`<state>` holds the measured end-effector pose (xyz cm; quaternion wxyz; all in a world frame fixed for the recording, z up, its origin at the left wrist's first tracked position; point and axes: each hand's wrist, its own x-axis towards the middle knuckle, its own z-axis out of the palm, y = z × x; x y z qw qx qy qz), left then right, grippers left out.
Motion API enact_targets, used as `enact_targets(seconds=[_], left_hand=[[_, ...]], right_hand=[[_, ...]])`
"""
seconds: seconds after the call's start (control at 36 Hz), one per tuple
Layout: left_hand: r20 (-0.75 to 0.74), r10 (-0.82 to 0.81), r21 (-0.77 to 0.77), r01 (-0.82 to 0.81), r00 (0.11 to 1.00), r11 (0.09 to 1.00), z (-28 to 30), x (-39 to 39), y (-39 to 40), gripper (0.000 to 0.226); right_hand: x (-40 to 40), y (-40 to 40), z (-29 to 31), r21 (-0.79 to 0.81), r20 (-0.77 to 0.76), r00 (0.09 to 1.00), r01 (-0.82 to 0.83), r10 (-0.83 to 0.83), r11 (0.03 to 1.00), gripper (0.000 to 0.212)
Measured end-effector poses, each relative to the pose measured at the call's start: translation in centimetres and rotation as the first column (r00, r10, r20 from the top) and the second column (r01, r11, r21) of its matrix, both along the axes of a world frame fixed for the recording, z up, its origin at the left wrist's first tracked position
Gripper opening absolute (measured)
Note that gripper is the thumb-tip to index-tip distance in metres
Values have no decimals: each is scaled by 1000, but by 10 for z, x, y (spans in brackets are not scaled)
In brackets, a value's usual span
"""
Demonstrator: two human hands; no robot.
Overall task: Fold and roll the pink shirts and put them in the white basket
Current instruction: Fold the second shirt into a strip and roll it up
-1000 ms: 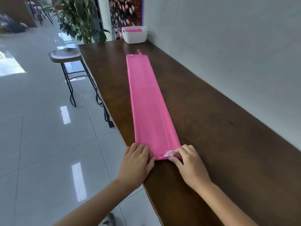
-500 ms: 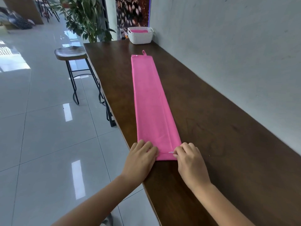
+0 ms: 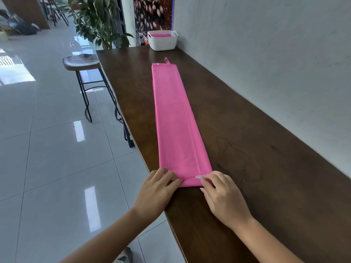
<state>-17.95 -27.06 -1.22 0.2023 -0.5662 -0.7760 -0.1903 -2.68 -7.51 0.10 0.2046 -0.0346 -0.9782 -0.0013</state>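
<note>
**Near hem gripped by both hands**

The pink shirt (image 3: 176, 118), folded into a long strip, is laid on the table (image 3: 247, 149) and extends away from both hands. Its near hem is pinched by the left hand (image 3: 156, 190) and the right hand (image 3: 225, 198). The white basket (image 3: 163, 41) is located well beyond the strip's far end, with pink fabric seen inside.

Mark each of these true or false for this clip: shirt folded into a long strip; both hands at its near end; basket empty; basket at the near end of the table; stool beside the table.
1. The pink shirt lies folded in a long strip on the table. True.
2. The left hand and right hand both hold its near end. True.
3. The white basket is empty. False: pink cloth shows inside.
4. The basket stands at the near end. False: it stands at the far end, by the wall.
5. A stool stands left of the table. True.
</note>
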Motion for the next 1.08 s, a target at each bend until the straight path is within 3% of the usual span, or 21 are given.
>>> enact_targets(seconds=[0.08, 0.17, 0.39, 0.56, 0.67, 0.78, 0.83, 0.92, 1.0, 1.08], left_hand=[[38, 18, 32, -19, 999, 999, -1, 0, 0, 14], [86, 32, 54, -36, 996, 998, -2, -1, -1, 22], [212, 115, 64, -131, 970, 989, -2, -3, 1, 30], [466, 263, 3, -299, 845, 954, 7, -8, 9, 37], [554, 333, -83, -347, 763, 934, 15, -11, 16, 31], [536, 449, -213, -400, 715, 891, 24, -14, 22, 39], [509, 458, -200, -417, 729, 887, 25, -15, 23, 39], [451, 385, -88, -389, 806, 917, 26, -13, 28, 32], [356, 269, 20, -295, 895, 955, 24, -12, 36, 26], [251, 178, 87, -205, 951, 975, 21, -8, 37, 21]], right_hand=[[1, 3, 0, 49, -25, 1000, -1, 2, 999, 29], [-2, 8, -2, 47, -23, 999, -25, 26, 999, 24], [-10, 17, 6, -183, 2, 1000, -13, 13, 983, 19], [-24, 14, 18, -505, 161, 968, 250, -195, 826, 15], [-37, 15, 26, -566, 276, 925, 377, -262, 733, 17], [-48, 13, 30, -604, 302, 899, 438, -318, 666, 19], [-52, 10, 32, -559, 292, 886, 464, -360, 687, 22], [-55, 6, 29, -438, 182, 907, 421, -380, 794, 19], [-53, 0, 19, -277, 38, 953, 299, -301, 913, 10], [-48, -4, 11, -187, -49, 967, 238, -251, 953, 5]])
